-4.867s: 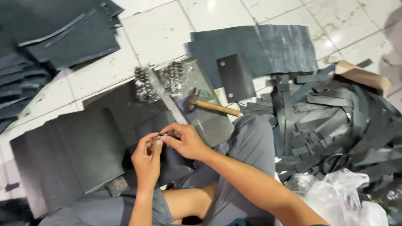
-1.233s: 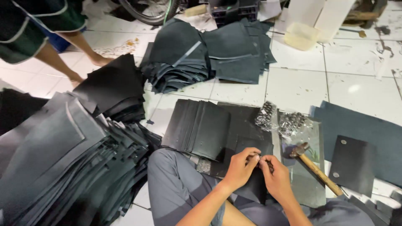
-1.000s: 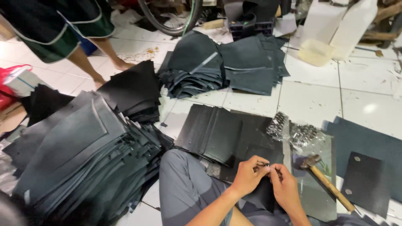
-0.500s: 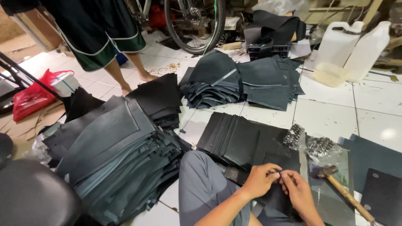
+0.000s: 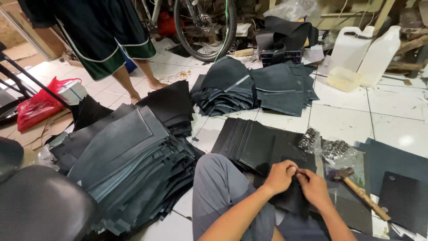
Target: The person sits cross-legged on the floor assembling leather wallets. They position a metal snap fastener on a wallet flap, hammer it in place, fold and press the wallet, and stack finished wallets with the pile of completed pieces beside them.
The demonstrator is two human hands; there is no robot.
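— What's in the fingers?
— A dark leather piece, flat and matte, draped over the lap above the tiled floor.
— Its top edge?
— Pinched up (the small fitting there is hidden).

we see our two bare forearms, with no sleeve, watch or ring showing on the left hand or the right hand. below them our legs wear plain grey cloth trousers, softly creased at the knee.

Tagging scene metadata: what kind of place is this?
Likely a small informal leather-goods workshop, worked on the floor: stacks of cut dark sheets, a hammer, a bag of metal fittings, both hands on a dark piece.
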